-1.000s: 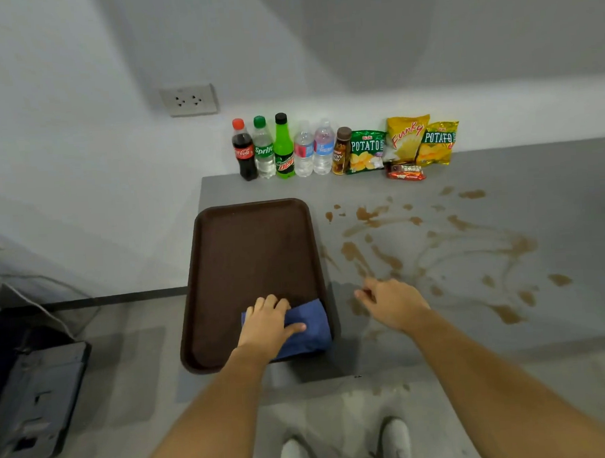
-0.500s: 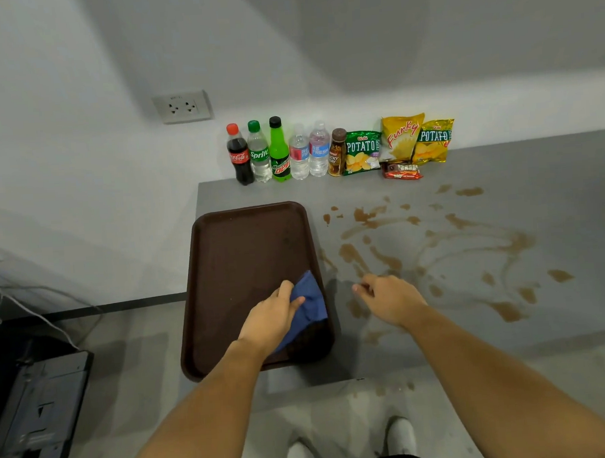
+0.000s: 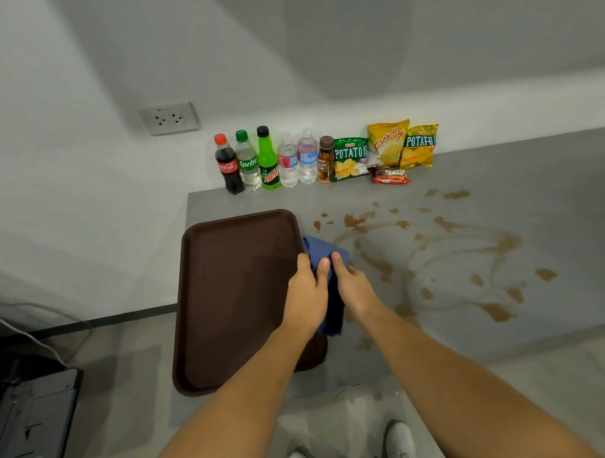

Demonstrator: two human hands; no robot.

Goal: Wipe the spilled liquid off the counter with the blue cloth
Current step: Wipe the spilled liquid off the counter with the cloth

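The blue cloth point(image 3: 322, 250) hangs bunched between my two hands, over the right rim of the brown tray point(image 3: 234, 296). My left hand point(image 3: 307, 294) grips its left side with fingers curled over it. My right hand point(image 3: 354, 286) pinches the right side, so both hands hold the cloth. Brown spilled liquid point(image 3: 437, 256) lies in smears and drops across the grey counter point(image 3: 541, 221), to the right of my hands.
A row of drink bottles point(image 3: 268, 160) and snack bags point(image 3: 388, 149) stands against the back wall. A wall socket point(image 3: 169, 118) sits above left. The counter's front edge is near my body; a dark device point(image 3: 30, 429) lies on the floor at lower left.
My left hand lifted the blue cloth off the tray and carried it up and to the right. My right hand left the counter and took hold of the cloth too.
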